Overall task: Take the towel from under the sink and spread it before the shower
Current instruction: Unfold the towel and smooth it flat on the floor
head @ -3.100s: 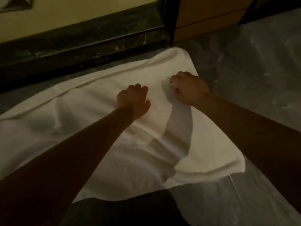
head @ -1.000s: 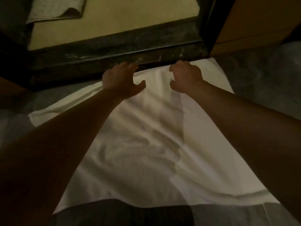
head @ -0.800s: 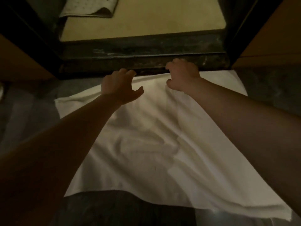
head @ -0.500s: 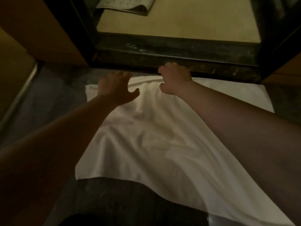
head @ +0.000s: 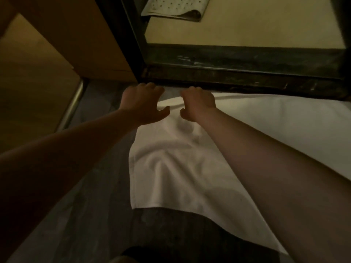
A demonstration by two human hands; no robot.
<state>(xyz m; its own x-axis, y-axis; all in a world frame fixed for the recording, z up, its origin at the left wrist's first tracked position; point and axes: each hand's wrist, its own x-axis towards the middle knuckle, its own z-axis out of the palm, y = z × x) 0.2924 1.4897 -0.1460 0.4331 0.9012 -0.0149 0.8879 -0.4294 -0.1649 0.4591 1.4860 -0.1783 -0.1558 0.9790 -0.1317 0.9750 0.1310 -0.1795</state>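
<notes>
Head view, dim light. A white towel (head: 190,168) is seen spread on the grey floor (head: 91,215), its far edge lying along the dark shower threshold (head: 237,80). The left hand (head: 142,105) is placed at the towel's far left corner, fingers curled down, thumb out; the right hand (head: 197,103) is set just beside it on the far edge, fingers curled under. Whether cloth is pinched cannot be told for either hand. Beyond the hands, a dotted mat (head: 174,8) is seen inside the shower.
</notes>
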